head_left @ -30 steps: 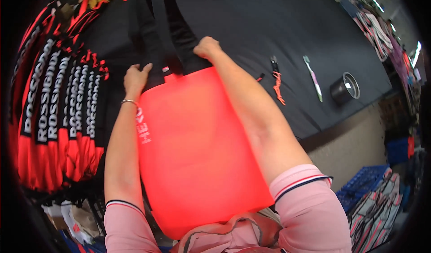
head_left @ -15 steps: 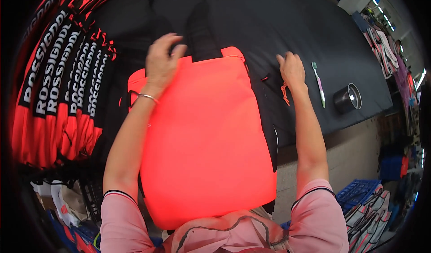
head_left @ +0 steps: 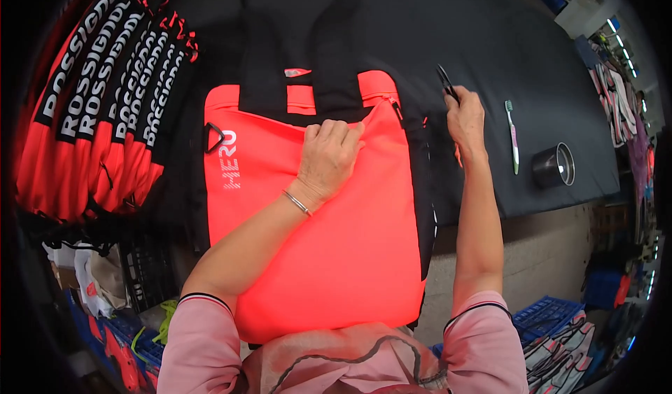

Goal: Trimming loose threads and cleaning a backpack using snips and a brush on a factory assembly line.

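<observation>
A bright red-orange backpack (head_left: 329, 254) with black sides lies in front of me, its bottom end against my body. My left hand (head_left: 329, 152) is closed on the upper edge of its front panel, pulling that edge into a fold. Beyond the edge, black shoulder straps (head_left: 334, 65) stretch away over the table. To the right of the bag, my right hand (head_left: 465, 120) holds small black thread snips (head_left: 446, 80), points upward and away from me. An orange cord (head_left: 458, 156) hangs below that hand.
Red-and-black bags (head_left: 105, 100) stand in a row at the left. On the black-covered table (head_left: 434, 16) lie a toothbrush (head_left: 513, 138) and a dark metal cup (head_left: 553, 166) to the right. A blue crate (head_left: 549, 317) with grey pieces is beyond the table's near right edge.
My left hand has come from the bag's upper left corner to the middle of its top edge and gripped it. My right hand has lifted the snips with their orange cord off the table.
</observation>
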{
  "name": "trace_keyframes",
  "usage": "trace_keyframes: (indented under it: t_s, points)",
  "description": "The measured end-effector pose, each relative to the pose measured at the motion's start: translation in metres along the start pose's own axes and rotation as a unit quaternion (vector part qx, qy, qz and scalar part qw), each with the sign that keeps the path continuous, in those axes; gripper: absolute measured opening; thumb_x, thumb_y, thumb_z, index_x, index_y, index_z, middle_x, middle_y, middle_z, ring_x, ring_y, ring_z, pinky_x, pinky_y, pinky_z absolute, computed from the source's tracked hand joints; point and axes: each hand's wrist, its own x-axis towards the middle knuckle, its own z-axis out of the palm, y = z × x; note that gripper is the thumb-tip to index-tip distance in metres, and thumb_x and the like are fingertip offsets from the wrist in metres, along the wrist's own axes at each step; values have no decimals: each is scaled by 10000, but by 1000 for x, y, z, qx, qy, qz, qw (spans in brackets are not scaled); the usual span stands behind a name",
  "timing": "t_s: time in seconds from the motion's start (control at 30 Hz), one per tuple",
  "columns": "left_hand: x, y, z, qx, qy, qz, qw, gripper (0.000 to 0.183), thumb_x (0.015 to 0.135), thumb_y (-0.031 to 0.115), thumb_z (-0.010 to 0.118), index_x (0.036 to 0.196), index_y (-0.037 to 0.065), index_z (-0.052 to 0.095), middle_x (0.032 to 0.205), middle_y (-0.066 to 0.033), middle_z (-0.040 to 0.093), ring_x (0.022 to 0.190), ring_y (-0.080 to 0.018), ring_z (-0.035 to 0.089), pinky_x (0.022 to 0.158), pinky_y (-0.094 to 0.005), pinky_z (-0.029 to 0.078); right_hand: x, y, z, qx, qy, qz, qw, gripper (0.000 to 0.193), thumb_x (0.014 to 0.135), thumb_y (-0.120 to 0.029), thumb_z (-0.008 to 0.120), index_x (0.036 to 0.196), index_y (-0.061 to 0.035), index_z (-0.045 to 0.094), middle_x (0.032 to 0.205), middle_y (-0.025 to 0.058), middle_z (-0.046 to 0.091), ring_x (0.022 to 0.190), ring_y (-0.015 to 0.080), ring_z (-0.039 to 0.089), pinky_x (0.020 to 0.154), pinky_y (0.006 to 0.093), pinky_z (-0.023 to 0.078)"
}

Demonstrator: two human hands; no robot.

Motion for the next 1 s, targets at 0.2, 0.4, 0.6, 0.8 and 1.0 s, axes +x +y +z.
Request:
trace_keyframes:
  t_s: [0.2, 0.4, 0.6, 0.8, 1.0]
  points:
    - [3, -2, 8, -86, 52, 22, 995, 246, 838, 119, 716, 1060, 53, 633, 834, -55, 562, 776, -207, 564, 645, -352, 431, 10, -50, 29, 155, -2, -75, 985, 262, 912, -205, 623, 1074, 0, 646, 988, 235, 624, 942, 376, 603, 853, 430, 476]
    - [35, -11, -1, -207, -13, -222, 953, 206, 905, 191, 691, 1041, 54, 618, 549, -73, 513, 460, -261, 530, 479, -411, 426, 5, -54, 48, 231, -181, 73, 953, 472, 896, -436, 652, 834, 31, 632, 689, 77, 590, 667, 181, 552, 684, 354, 462]
    - [52, -10, 15, -108, -68, -246, 961, 299, 882, 296, 710, 1085, 86, 644, 550, -78, 581, 513, -266, 608, 520, -395, 475, -4, -56, 51, 287, -141, 74, 945, 451, 878, -398, 676, 730, 17, 576, 600, 37, 534, 591, 124, 482, 601, 328, 426]
    - [47, -12, 39, -91, 13, -177, 980, 202, 889, 246, 692, 993, 76, 661, 652, -73, 659, 574, -270, 652, 527, -384, 487, -5, -60, 44, 280, -140, 82, 946, 418, 885, -350, 674, 725, 22, 570, 597, 41, 526, 588, 125, 479, 589, 334, 423]
    - [34, -15, 26, -208, 15, -247, 946, 164, 946, 186, 617, 930, 23, 616, 642, -63, 607, 540, -179, 590, 534, -322, 460, -10, -61, 42, 287, -139, 64, 946, 423, 890, -353, 676, 745, 26, 557, 608, 39, 518, 588, 117, 457, 585, 328, 413]
